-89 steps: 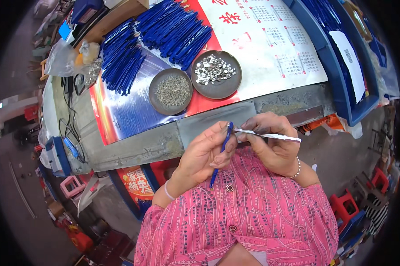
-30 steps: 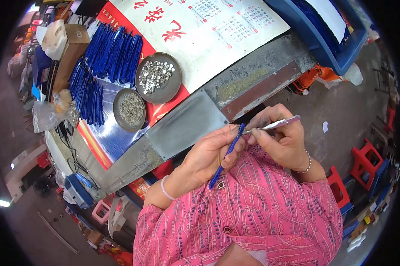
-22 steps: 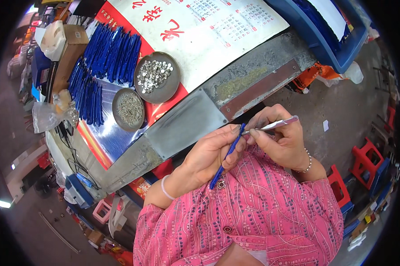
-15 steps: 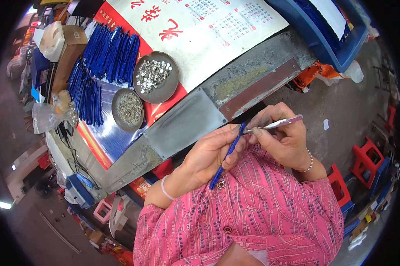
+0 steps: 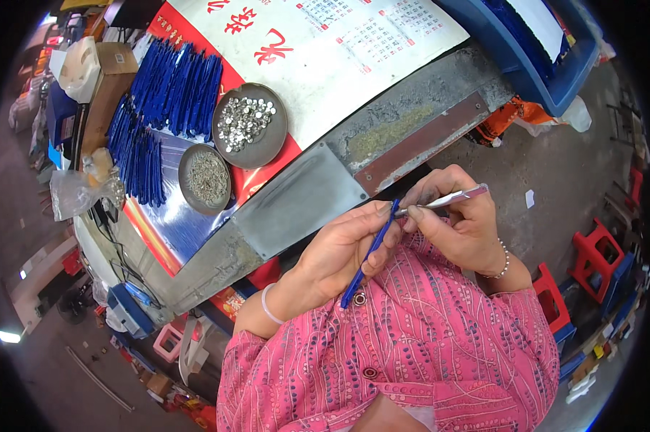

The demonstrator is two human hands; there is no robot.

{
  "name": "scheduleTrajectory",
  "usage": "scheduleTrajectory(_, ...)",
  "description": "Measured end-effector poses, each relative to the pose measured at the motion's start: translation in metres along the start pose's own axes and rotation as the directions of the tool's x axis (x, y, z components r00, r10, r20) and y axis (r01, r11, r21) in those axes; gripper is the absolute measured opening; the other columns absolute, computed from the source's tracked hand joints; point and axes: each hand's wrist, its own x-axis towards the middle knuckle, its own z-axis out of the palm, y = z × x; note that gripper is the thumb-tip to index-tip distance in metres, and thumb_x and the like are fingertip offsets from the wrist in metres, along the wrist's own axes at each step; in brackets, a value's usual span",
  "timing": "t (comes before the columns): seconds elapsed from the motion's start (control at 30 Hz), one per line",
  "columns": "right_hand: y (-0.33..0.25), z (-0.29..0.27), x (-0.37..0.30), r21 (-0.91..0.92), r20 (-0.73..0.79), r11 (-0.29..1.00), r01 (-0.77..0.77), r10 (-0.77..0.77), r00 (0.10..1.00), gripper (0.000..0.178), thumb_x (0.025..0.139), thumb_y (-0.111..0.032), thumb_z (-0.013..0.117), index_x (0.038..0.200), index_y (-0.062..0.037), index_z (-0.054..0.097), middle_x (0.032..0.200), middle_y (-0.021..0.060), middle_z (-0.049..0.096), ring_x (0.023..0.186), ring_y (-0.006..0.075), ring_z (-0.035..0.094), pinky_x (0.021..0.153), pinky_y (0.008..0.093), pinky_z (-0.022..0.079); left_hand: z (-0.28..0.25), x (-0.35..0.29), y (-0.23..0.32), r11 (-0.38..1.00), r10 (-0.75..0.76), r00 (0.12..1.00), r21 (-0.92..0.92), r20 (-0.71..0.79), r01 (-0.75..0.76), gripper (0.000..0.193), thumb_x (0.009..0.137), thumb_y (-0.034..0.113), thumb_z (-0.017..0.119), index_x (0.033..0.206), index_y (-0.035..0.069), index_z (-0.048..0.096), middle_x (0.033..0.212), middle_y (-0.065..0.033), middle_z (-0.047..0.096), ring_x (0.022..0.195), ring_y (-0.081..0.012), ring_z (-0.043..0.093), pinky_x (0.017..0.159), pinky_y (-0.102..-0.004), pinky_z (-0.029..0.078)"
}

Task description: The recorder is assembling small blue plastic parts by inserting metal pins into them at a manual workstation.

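Pinched in my left hand (image 5: 343,245) is a slim blue stick (image 5: 369,261), slanting from the fingertips down toward my shirt. My right hand (image 5: 456,227) closes round a thin pen-like tool (image 5: 460,196) with a white and mauve handle and a metal tip. That tip meets the upper end of the blue stick, where the fingertips of both hands come together. What lies right under the tip is too small to make out. Both hands are held in front of my body, just off the table edge.
A round dish (image 5: 271,144) of shiny clear stones and a smaller dish (image 5: 186,173) of tiny pale bits stand on the table, beside piled blue sticks (image 5: 177,86). A calendar sheet (image 5: 325,93) covers the tabletop. A blue bin (image 5: 508,54) stands at the far right, red stools (image 5: 597,259) below.
Both hands keep nearly the same pose, tool tip against the blue stick. The tool's back end has dipped slightly left, and the table things sit slightly farther left in view.
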Motion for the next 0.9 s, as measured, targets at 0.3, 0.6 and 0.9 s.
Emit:
scheduleTrajectory(0.3,0.002,-0.002,0.003,-0.304,0.025,0.937,0.171,-0.171,0.985,0.013,0.082,0.005,0.057,0.090,0.0016,0.047,0.086,0.0123,0.060,0.070,0.0122,0.061,0.063,0.0237,0.051,0.000,0.003,0.002,1.000,-0.015,1.000,0.006,-0.026,0.015,0.017,0.097,0.018,0.043,0.102,0.002,0.048,0.078,-0.0049,0.054,0.052,-0.0080,0.048,0.042,-0.0182,0.037)
scheduleTrajectory(0.6,-0.004,-0.019,0.015,0.186,-0.273,0.979,-0.080,0.130,0.953,0.013,0.084,0.001,0.055,0.091,-0.0002,0.045,0.084,0.0092,0.058,0.063,0.0102,0.057,0.056,0.0214,0.046,0.002,0.004,0.011,0.998,0.045,0.998,0.037,-0.037,-0.044,0.014,0.096,0.016,0.045,0.101,0.003,0.048,0.077,-0.0073,0.055,0.049,-0.0098,0.049,0.041,-0.0194,0.037)
scheduleTrajectory(0.9,-0.014,-0.043,0.050,-0.378,-0.253,0.921,-0.097,-0.002,0.967,0.033,0.084,-0.006,0.058,0.114,0.0007,0.048,0.070,0.0000,0.050,0.058,0.0052,0.048,0.053,0.0193,0.037,0.000,-0.025,0.024,0.722,0.598,0.801,0.453,-0.029,-0.523,0.014,0.094,0.013,0.047,0.106,0.005,0.046,0.071,-0.0076,0.053,0.048,-0.0101,0.045,0.042,-0.0204,0.036)
